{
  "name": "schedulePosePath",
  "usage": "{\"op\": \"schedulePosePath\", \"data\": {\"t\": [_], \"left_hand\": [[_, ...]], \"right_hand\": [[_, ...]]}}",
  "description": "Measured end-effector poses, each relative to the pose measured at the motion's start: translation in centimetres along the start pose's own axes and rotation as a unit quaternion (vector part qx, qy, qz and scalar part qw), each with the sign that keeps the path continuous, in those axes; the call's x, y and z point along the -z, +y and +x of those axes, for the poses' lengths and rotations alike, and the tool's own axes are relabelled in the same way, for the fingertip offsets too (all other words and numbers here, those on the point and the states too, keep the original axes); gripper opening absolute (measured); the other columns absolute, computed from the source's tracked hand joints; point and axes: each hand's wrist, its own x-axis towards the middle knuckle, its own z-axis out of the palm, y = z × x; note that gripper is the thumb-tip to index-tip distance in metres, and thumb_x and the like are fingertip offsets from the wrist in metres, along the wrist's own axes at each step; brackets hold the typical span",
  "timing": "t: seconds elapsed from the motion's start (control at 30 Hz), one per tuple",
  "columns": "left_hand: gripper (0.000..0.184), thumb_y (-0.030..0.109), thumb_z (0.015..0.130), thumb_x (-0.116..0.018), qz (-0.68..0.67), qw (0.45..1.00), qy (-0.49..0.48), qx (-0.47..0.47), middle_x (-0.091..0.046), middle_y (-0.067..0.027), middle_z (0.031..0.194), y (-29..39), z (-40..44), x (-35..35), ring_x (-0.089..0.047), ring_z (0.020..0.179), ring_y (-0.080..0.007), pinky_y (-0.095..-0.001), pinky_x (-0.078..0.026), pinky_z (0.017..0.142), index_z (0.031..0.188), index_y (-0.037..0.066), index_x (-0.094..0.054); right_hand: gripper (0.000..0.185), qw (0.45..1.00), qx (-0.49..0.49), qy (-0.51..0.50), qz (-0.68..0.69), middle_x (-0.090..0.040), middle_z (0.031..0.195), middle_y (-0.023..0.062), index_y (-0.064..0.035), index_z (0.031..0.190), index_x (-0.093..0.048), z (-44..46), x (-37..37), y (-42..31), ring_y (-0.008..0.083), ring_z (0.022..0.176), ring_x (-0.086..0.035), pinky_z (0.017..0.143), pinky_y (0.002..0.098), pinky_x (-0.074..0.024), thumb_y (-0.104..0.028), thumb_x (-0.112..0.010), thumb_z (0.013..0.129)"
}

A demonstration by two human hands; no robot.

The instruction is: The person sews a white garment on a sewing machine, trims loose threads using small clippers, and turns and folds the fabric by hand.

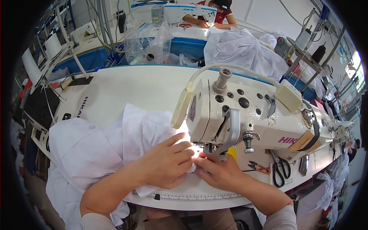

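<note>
White fabric (142,128) lies bunched over the left of the sewing machine (234,103) table and hangs off its front left edge. My left hand (168,161) is on this fabric, left of the needle area, with bent fingers closed on the cloth. Across from it, my right hand (220,170) pinches the fabric's edge with thumb and fingers, just under the machine head. A bright lamp glares between the hands and washes out the stitching point. The needle and presser foot are mostly hidden by my fingers and the glare.
Orange-handled thread snips (259,167) and black-handled scissors (281,168) lie right of my right hand. A ruler strip (191,197) runs along the table's front edge. Thread cones (53,46) stand at left. Behind, a person (220,17) works at another machine beside piled white cloth (245,53).
</note>
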Motion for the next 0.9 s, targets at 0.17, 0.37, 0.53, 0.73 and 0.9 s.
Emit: {"op": "schedulePosePath", "data": {"t": [0.17, 0.37, 0.53, 0.73, 0.9], "left_hand": [[0.015, 0.013, 0.075, -0.067, 0.015, 0.997, 0.043, -0.069, -0.061, -0.0091, 0.09, -0.4, -0.5, -1.6, -0.062, 0.099, -0.0272, -0.0492, -0.046, 0.107, 0.083, 0.001, -0.065], [0.015, 0.013, 0.078, -0.069, -0.015, 0.998, 0.019, -0.062, -0.063, -0.0074, 0.093, -0.8, -0.6, -1.8, -0.064, 0.094, -0.0252, -0.0384, -0.052, 0.091, 0.088, 0.002, -0.067], [0.029, 0.014, 0.073, -0.077, -0.029, 0.999, 0.021, 0.0, -0.064, -0.0055, 0.1, -0.4, -0.2, -1.1, -0.063, 0.097, -0.0241, -0.0362, -0.051, 0.088, 0.097, 0.003, -0.067], [0.027, 0.014, 0.069, -0.077, -0.014, 1.0, -0.015, 0.003, -0.064, -0.0066, 0.098, -0.3, -0.1, -0.7, -0.063, 0.099, -0.0233, -0.0365, -0.05, 0.087, 0.091, 0.001, -0.068], [0.028, 0.014, 0.067, -0.077, -0.003, 1.0, 0.005, -0.016, -0.063, -0.0082, 0.096, -0.1, 0.2, -0.6, -0.063, 0.098, -0.0248, -0.0373, -0.051, 0.088, 0.089, -0.001, -0.068]], "right_hand": [[0.022, 1.0, 0.019, -0.02, 0.008, -0.067, 0.1, 0.0028, -0.0107, 0.104, -0.071, 0.1, 0.3, -0.2, 0.0196, 0.072, -0.068, 0.054, 0.0342, -0.0517, -0.016, -0.077, 0.084], [0.013, 0.998, 0.043, -0.037, -0.004, -0.065, 0.101, 0.0002, -0.0104, 0.099, -0.07, 0.0, 0.0, 0.0, 0.0127, 0.068, -0.064, 0.043, 0.0292, -0.0432, -0.013, -0.074, 0.087], [0.01, 0.999, 0.036, -0.023, -0.025, -0.068, 0.109, -0.0001, -0.0109, 0.096, -0.069, -0.2, -0.3, 0.0, 0.0122, 0.068, -0.065, 0.044, 0.0295, -0.0432, -0.014, -0.074, 0.088], [0.026, 0.997, 0.056, 0.042, 0.018, -0.069, 0.115, 0.0019, -0.0115, 0.11, -0.066, 0.0, -0.4, 0.3, 0.0189, 0.07, -0.068, 0.06, 0.0336, -0.0501, -0.019, -0.076, 0.088], [0.043, 1.0, 0.005, 0.008, 0.006, -0.069, 0.113, 0.004, -0.0116, 0.127, -0.06, -0.3, -0.2, 0.1, 0.0226, 0.076, -0.07, 0.071, 0.0395, -0.0515, -0.024, -0.076, 0.088]]}}
